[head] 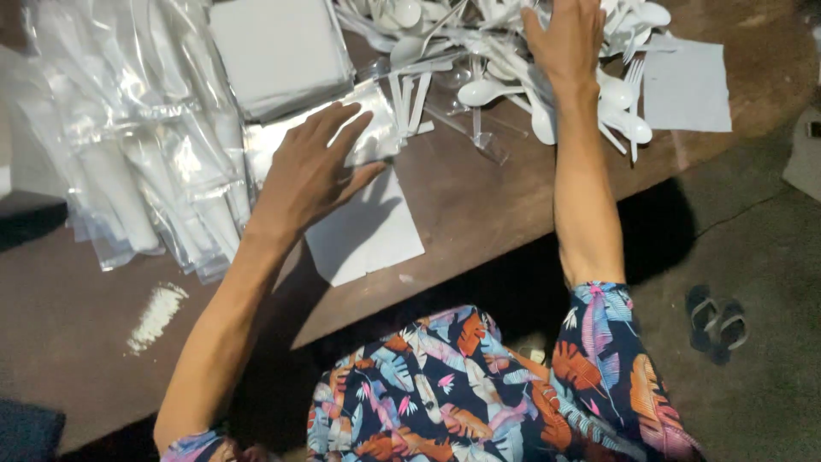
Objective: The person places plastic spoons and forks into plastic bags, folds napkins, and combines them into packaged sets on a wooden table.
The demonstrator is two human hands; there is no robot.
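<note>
A: What is under the left hand [312, 175]?

B: A clear plastic sleeve [342, 128], lying flat on the brown table [479, 214]. The fingers are spread apart and press down on it; they grip nothing. Just below the palm lies a white paper napkin [368, 231], partly under the wrist.

A: And the right hand [566, 38]?

B: It reaches up into the pile of white plastic spoons and forks [505, 77]. The fingers are together and curled down among the cutlery, but whether they have closed on a piece I cannot tell; the fingertips are hidden at the top edge.

A: How much looks finished?

B: To the left of the left hand lies a heap of filled sleeves [145, 171], each with something white inside, so I judge a good many are packed. Above that hand sits a stack of napkins [278, 51], and the cutlery pile is large, so plenty appears left.

A: And the set in hand?

B: As I read it, barely started: the sleeve looks empty, and the napkin lies outside it. Right of the right hand lies another loose napkin [688, 85].

A: Anything off the table?

B: A pair of sandals [717, 321] on the floor, well below the right arm.
</note>
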